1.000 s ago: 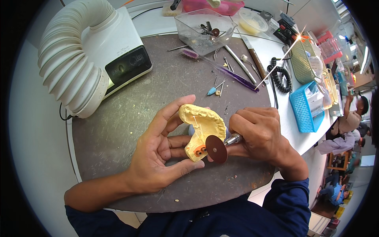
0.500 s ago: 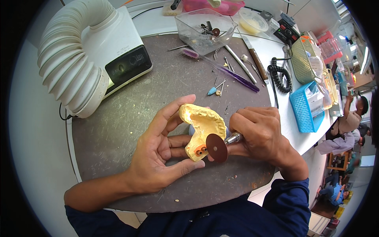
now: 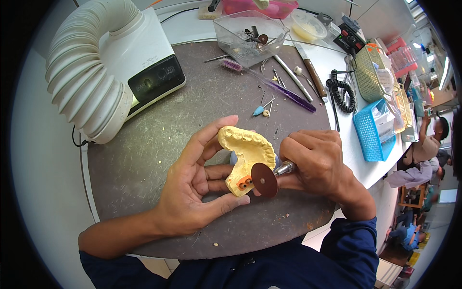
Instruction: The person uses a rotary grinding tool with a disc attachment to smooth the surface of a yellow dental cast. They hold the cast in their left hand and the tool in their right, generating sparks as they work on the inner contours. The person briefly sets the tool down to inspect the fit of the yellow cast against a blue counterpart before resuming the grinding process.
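Scuffed and dark, the tabletop curves around the person, with a white machine and its ribbed hose at the far left, and a clear box, a purple brush and a knife along the far side. Work looks to be under way rather than finished: an orange patch with two dark round openings sits in the near end of a yellow tooth model, tooth shapes line the rest of its curve, and a brown disc is fitted to the hand tool. No fresh cut shows, the disc hides part of the edge, and how much is left cannot be told. Raised over the middle of the tabletop, the model is grasped by the left hand: its index finger reaches up to the far end, its thumb presses by the near end below the orange patch, and the other fingers curl toward the inner side, their tips partly hidden behind it. Clenched around the hand tool, the right hand is just beside the model's right side, its thumb partly behind the disc. Disc and model overlap in view; whether they touch is unclear.
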A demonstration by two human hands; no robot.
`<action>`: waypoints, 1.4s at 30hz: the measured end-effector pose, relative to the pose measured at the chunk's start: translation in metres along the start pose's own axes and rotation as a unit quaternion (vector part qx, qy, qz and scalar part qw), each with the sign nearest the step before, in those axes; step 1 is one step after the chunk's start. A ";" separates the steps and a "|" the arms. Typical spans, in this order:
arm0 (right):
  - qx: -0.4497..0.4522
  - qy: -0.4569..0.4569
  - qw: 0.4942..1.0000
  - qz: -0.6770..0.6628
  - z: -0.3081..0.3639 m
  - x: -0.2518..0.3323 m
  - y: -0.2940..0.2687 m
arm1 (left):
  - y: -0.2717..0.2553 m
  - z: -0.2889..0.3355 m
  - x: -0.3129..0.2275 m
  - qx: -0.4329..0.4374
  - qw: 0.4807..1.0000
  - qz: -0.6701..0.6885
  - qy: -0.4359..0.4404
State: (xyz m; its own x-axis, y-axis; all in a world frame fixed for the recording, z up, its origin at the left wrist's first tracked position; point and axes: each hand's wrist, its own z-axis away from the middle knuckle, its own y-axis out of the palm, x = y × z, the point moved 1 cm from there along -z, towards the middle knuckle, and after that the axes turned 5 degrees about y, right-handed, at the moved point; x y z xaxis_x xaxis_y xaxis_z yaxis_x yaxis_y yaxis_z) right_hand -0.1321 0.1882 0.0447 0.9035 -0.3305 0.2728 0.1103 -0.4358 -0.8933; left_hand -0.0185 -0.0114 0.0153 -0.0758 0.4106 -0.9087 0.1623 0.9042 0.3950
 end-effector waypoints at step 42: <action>0.025 -0.007 1.000 0.014 -0.001 0.000 -0.004 | 0.000 0.000 0.001 -0.006 1.000 0.004 -0.001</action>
State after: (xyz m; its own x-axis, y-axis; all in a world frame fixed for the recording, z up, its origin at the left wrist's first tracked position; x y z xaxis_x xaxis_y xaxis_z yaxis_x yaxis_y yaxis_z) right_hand -0.1332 0.1892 0.0484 0.9121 -0.3302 0.2429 0.1048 -0.3849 -0.9170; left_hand -0.0188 -0.0111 0.0147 -0.0723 0.4169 -0.9061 0.1502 0.9027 0.4033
